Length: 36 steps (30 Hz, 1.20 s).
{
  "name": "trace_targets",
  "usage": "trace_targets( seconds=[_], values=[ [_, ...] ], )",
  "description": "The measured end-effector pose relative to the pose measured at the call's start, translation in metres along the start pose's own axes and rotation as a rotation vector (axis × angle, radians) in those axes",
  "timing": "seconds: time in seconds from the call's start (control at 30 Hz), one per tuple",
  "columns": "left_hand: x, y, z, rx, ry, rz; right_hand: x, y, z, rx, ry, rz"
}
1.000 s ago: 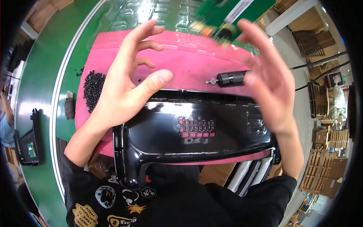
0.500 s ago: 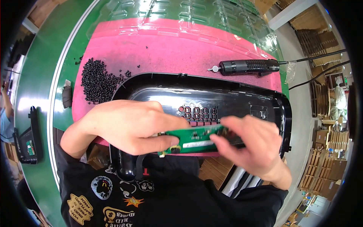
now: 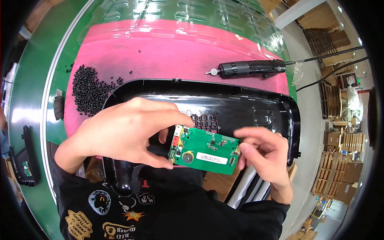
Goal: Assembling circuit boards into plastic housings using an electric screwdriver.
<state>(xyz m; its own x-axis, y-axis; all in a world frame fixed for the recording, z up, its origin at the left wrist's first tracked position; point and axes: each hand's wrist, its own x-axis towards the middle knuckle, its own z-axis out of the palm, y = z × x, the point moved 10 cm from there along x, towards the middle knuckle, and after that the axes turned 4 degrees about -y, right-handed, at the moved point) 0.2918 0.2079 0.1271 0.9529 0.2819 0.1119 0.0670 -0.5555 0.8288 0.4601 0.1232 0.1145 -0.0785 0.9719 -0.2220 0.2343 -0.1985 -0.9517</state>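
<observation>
Between my hands is a green circuit board (image 3: 208, 146), its component side with a white label and a round part facing up. My left hand (image 3: 132, 130) grips the board's left end, thumb on the lower corner and forefinger on the upper one. At the right end, my right hand (image 3: 264, 154) pinches the edge with thumb and fingers. Below the board lies a large black plastic housing (image 3: 236, 98), hollow side up, with digit-shaped cutouts partly covered by my left hand and the board.
A pink mat (image 3: 168, 52) carries a heap of small black screws (image 3: 90, 92) and a black electric screwdriver (image 3: 250, 69) with a cable. Clear plastic trays (image 3: 192, 18) lie at the far side. On the left, another black housing (image 3: 30, 160) holds a green board.
The board has been tilted from nearly edge-on so its face now shows. My right hand has shifted its hold to the board's right edge. The whole view has moved slightly.
</observation>
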Motion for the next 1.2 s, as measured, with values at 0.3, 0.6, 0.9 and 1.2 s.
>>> trace_targets(
  seconds=[0.3, 0.6, 0.9, 1.2],
  values=[
    [0.002, -0.013, -0.006, 0.17, 0.039, -0.106, 0.029, -0.015, 0.006, -0.49, -0.055, -0.335],
    [0.001, -0.031, -0.009, 0.209, 0.108, -0.214, 0.044, -0.005, 0.0, -0.523, -0.027, -0.313],
    [-0.001, -0.034, -0.007, 0.264, 0.101, -0.255, 0.048, -0.002, 0.003, -0.522, -0.034, -0.294],
    [0.0, -0.032, -0.007, 0.274, 0.114, -0.209, 0.047, -0.002, 0.004, -0.552, -0.034, -0.27]
  ],
)
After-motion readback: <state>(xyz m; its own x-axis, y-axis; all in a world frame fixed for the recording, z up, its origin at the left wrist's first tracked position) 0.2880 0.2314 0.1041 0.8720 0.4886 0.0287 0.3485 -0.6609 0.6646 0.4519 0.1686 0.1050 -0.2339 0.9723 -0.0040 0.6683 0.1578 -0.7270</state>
